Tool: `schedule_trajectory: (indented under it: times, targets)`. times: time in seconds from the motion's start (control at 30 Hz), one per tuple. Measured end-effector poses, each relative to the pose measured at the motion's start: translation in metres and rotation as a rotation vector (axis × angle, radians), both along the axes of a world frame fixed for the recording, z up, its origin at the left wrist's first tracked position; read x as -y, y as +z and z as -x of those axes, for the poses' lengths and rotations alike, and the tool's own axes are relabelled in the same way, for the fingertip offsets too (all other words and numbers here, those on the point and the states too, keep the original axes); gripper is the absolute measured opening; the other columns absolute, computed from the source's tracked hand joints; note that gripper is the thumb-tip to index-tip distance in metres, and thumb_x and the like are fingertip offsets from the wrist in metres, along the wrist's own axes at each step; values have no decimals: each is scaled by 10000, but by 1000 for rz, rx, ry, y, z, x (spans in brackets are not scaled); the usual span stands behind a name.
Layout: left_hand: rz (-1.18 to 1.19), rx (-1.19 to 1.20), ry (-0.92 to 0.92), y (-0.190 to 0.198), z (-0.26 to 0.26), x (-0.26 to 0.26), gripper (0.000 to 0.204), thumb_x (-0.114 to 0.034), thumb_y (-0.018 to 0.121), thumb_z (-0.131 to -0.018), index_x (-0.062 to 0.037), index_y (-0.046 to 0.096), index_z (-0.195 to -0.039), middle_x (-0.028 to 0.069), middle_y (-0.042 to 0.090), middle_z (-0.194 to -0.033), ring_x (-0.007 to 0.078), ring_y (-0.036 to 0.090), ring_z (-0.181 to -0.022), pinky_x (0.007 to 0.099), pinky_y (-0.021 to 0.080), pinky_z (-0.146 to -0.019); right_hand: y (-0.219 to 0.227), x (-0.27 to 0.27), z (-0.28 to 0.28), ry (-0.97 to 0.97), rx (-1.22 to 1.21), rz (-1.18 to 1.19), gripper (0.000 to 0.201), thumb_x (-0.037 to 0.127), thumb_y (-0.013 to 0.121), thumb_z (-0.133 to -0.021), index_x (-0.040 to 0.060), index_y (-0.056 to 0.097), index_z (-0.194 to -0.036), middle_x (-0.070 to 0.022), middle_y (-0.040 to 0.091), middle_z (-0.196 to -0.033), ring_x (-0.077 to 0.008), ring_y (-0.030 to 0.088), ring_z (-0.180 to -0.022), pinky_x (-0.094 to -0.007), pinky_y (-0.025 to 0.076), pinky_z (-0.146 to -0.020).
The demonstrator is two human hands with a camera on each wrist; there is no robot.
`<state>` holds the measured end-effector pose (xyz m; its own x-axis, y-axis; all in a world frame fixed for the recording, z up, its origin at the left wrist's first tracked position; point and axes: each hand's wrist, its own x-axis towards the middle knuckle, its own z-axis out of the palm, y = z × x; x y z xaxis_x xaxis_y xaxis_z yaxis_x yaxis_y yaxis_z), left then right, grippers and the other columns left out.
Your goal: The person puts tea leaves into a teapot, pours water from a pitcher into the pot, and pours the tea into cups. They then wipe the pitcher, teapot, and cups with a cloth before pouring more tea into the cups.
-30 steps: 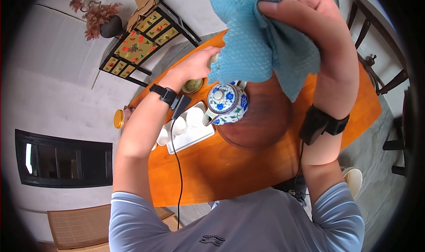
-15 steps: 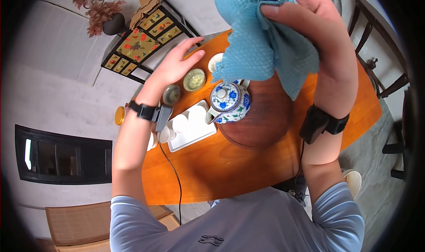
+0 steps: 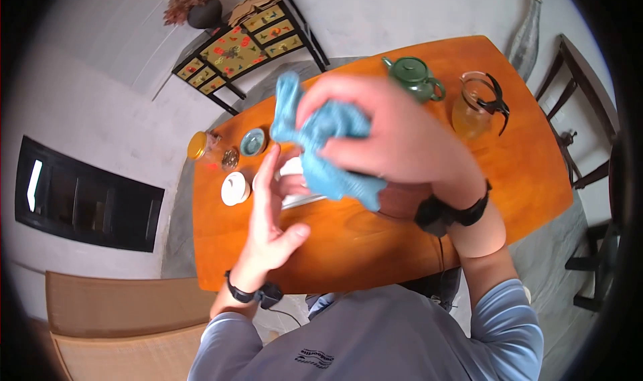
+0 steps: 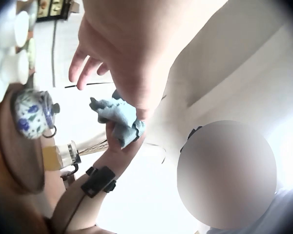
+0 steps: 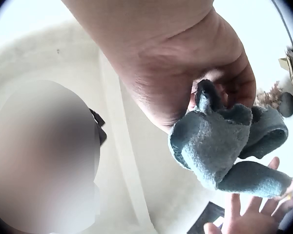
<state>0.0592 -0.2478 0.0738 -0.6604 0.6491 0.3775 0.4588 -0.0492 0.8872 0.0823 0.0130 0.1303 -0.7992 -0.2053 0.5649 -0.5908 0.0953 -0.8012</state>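
Note:
My right hand (image 3: 408,136) grips a crumpled blue cloth (image 3: 338,167) above the table, and the cloth bunches out past its fingers in the right wrist view. Just left of the cloth, my left hand (image 3: 268,230) is raised with fingers spread and nothing in its grasp. A blue-and-white flowered teapot (image 4: 29,114) stands on a round dark board (image 4: 19,146) in the left wrist view; in the head view the right hand and cloth hide the pot. Behind the left fingers, part of a white tray (image 3: 301,201) shows.
White cups (image 3: 235,188), a glazed bowl (image 3: 253,142) and a yellow-lidded jar (image 3: 198,146) stand at the table's left. Farther back are a green teapot (image 3: 410,78) and a glass jug (image 3: 471,113) of yellowish liquid. A wooden chair (image 3: 583,106) stands at the right.
The right hand has carried the cloth left and down. My left hand has drawn back from beside the bowls to near the cloth. The head view has shifted, showing the green teapot and glass jug.

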Motion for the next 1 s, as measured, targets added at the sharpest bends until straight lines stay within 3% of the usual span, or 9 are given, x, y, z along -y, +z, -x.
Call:
schedule_trajectory:
  times: [0.17,0.2,0.33,0.63,0.7,0.8,0.87,0.9,1.0]
  targets:
    - [-292,504,238,-68,-52,39,933,-128,769,-940,-75,158,-1644,100,467,-1524,222,510,-1385,404,434,-1154,-47,78,-8,167,82,-411,368,124,711,-889,95,623,-1246,-134,631,-1069,-362,678,-996,-445,535,-861]
    - [-339,471,274,-82,-57,45,691,-72,704,-969,-57,346,-1560,83,572,-1412,188,590,-1282,358,484,-1094,-55,87,-11,199,91,-510,373,140,687,-912,105,610,-1275,-132,646,-1105,-344,690,-995,-451,543,-858]
    - [-400,636,508,-108,-73,86,374,-68,611,-992,-19,565,-1360,88,701,-1144,166,695,-969,334,595,-859,-60,96,-24,323,95,-712,346,201,672,-959,112,608,-1288,-136,675,-1143,-323,707,-958,-444,555,-826]
    - [-605,-52,1070,-62,-18,220,392,-148,590,-1065,-37,514,-1434,108,673,-1207,188,679,-1052,360,582,-895,-93,85,-54,581,428,-790,334,247,700,-994,96,646,-1287,-73,725,-1091,-211,705,-925,-347,553,-823]
    - [-245,-522,1202,-67,0,241,467,-101,608,-1056,-59,455,-1495,116,643,-1265,187,648,-1084,338,538,-963,-105,77,-63,579,486,-796,327,239,696,-1001,93,647,-1289,-67,724,-1092,-196,700,-942,-333,551,-837]
    - [13,-113,1157,-92,21,249,349,-244,655,-1029,-36,609,-1305,160,641,-1299,250,589,-1230,415,472,-1052,-116,65,-75,561,568,-761,306,219,685,-1015,89,650,-1290,-54,721,-1088,-167,689,-975,-308,545,-864]
    - [928,-19,1324,-105,25,237,426,-392,686,-972,-28,665,-1192,210,634,-1334,379,498,-1353,551,365,-1138,-118,55,-81,533,599,-719,294,207,677,-1023,89,651,-1290,-47,719,-1085,-154,682,-991,-298,542,-877]
    - [977,75,1241,-110,15,237,509,-467,691,-923,-36,677,-1194,233,610,-1370,459,374,-1433,630,274,-1165,-116,49,-84,510,619,-696,284,186,674,-1025,79,651,-1288,-42,719,-1090,-145,679,-1000,-296,542,-887]
    - [901,-151,1332,-127,1,236,417,-364,704,-923,-44,675,-1188,199,616,-1360,439,379,-1433,609,297,-1159,-114,25,-87,436,616,-591,271,168,671,-1023,61,654,-1272,-35,720,-1068,-129,672,-992,-293,541,-877]
